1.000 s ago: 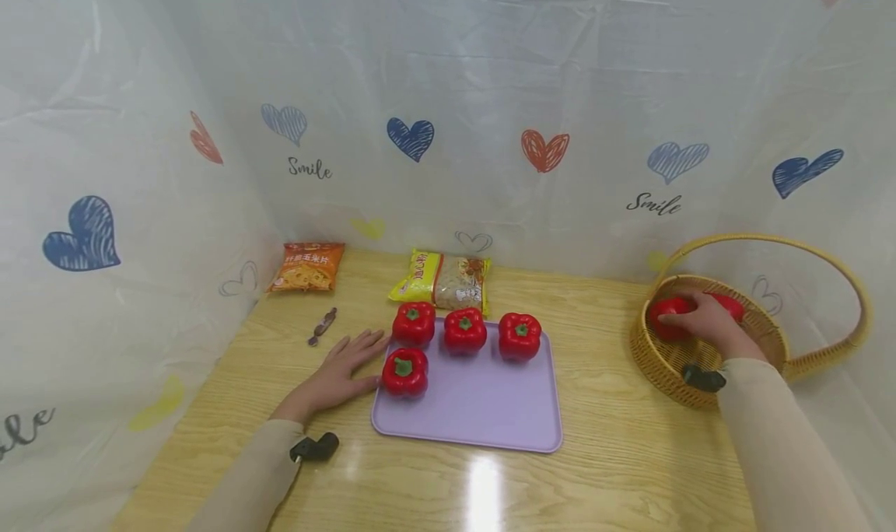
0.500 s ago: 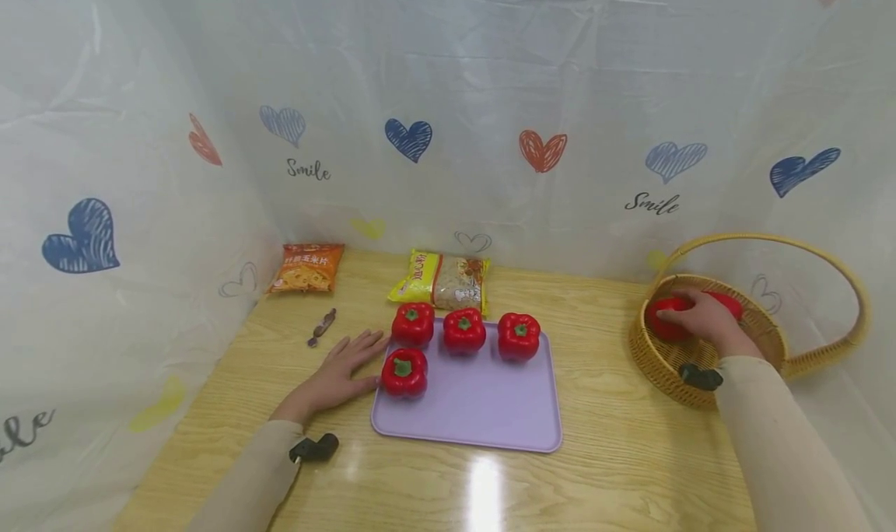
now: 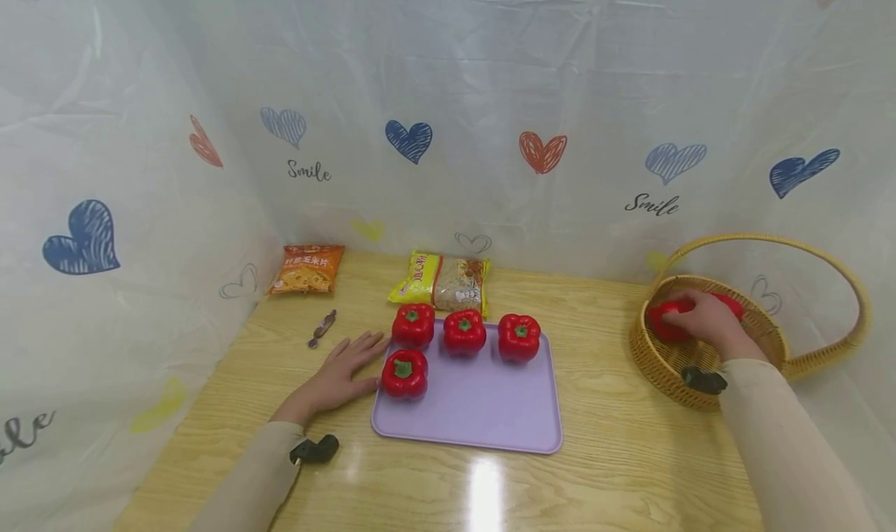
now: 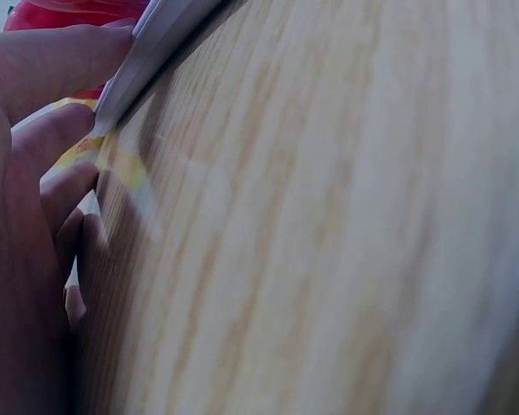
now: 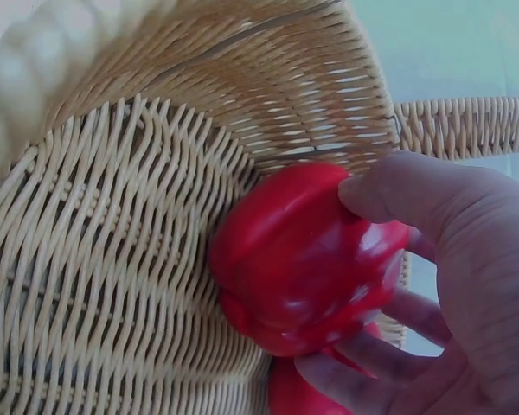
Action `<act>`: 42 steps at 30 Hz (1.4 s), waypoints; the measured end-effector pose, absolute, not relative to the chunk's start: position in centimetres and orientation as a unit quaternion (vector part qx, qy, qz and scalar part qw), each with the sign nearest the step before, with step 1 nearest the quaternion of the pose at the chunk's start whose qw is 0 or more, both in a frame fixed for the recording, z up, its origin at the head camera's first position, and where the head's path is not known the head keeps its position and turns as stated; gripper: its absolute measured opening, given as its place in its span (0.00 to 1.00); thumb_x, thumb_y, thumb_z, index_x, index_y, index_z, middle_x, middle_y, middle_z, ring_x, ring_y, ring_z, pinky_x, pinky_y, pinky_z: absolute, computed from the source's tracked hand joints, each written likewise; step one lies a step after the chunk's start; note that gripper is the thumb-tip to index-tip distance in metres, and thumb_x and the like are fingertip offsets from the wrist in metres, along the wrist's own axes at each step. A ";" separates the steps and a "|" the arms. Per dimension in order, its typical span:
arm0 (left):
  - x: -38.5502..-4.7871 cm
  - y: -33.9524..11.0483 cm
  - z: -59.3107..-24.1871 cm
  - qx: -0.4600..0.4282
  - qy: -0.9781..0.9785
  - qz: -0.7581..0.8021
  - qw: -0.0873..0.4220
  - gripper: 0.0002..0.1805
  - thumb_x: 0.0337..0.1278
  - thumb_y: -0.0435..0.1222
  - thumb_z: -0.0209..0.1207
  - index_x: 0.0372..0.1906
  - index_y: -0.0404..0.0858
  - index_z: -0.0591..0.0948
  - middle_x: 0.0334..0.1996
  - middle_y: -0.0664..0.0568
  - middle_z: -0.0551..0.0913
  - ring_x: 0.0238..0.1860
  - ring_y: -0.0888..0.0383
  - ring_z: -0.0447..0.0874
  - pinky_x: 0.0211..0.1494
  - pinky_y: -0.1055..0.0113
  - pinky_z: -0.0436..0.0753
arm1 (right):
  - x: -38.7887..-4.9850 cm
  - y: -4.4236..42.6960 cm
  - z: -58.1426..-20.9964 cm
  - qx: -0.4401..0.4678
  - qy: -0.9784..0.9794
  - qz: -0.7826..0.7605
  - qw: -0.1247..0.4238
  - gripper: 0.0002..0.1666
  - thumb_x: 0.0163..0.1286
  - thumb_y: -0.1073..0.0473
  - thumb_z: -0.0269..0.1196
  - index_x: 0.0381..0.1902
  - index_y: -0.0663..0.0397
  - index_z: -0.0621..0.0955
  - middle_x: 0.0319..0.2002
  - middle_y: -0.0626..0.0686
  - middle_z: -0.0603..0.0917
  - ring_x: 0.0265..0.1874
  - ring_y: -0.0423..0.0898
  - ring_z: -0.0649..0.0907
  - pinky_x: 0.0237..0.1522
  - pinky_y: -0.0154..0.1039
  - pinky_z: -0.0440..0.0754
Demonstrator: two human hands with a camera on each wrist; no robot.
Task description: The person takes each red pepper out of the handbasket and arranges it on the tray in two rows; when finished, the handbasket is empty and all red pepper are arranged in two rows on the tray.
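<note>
In the head view my right hand (image 3: 710, 322) reaches into a wicker basket (image 3: 654, 369) at the right. Its thumb and curled fingers grip a red bell pepper (image 5: 294, 259), seen closely in the right wrist view. Another red pepper (image 5: 303, 389) lies beside it, partly hidden by my fingers. My left hand (image 3: 336, 376) rests flat on the table, fingers spread, at the left edge of a lilac tray (image 3: 483, 415). In the left wrist view its thumb (image 4: 78, 60) touches the tray rim (image 4: 147, 52). Several red bell peppers (image 3: 518, 337) stand along the tray's back and left.
Behind the tray lies a yellow food packet (image 3: 444, 281). An orange snack bag (image 3: 306, 269) is at the back left, with a small wrapped candy (image 3: 323, 328) in front of it. The basket's tall handle (image 3: 763, 239) arches over its right side. A printed curtain (image 3: 476, 65) encloses the table.
Nearly everything holds still. My right hand stays on the pepper in the basket with only slight shifts of the fingers; my left hand has not moved.
</note>
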State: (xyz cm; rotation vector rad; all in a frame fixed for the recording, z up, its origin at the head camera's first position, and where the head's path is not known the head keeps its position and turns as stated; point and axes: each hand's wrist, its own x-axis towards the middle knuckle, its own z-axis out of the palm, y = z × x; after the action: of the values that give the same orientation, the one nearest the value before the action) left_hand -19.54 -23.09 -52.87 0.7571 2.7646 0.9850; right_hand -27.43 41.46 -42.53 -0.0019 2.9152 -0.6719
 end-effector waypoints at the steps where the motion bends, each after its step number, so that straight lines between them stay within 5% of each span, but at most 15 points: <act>1: -19.5 -23.1 -52.9 0.250 0.911 0.324 0.055 0.39 0.68 0.50 0.60 0.79 0.43 0.64 0.78 0.42 0.60 0.80 0.38 0.48 0.79 0.37 0.38 | -27.3 41.5 -42.5 0.002 0.971 -0.227 0.076 0.35 0.71 0.48 0.65 0.62 0.70 0.72 0.53 0.76 0.77 0.49 0.69 0.77 0.52 0.66 0.78; 21: -19.4 -23.1 -52.7 0.249 0.911 0.324 0.050 0.38 0.68 0.50 0.60 0.78 0.42 0.65 0.78 0.42 0.61 0.79 0.37 0.49 0.79 0.37 0.39 | -25.3 42.0 -42.6 -0.003 0.970 -0.237 0.059 0.30 0.70 0.51 0.67 0.55 0.70 0.71 0.47 0.72 0.80 0.44 0.64 0.80 0.45 0.54 0.83; 42: -19.5 -23.2 -53.1 0.251 0.908 0.331 0.044 0.38 0.68 0.50 0.60 0.78 0.43 0.65 0.78 0.41 0.61 0.79 0.37 0.49 0.78 0.36 0.39 | -24.3 42.0 -43.1 0.010 0.969 -0.242 0.045 0.48 0.70 0.45 0.67 0.68 0.78 0.61 0.57 0.81 0.70 0.53 0.75 0.74 0.56 0.71 0.76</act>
State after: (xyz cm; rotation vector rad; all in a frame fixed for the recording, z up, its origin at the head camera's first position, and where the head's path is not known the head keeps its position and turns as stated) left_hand -19.45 -23.16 -53.08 0.7669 2.7765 1.0126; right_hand -24.29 41.98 -43.08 0.0291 2.9605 -0.7397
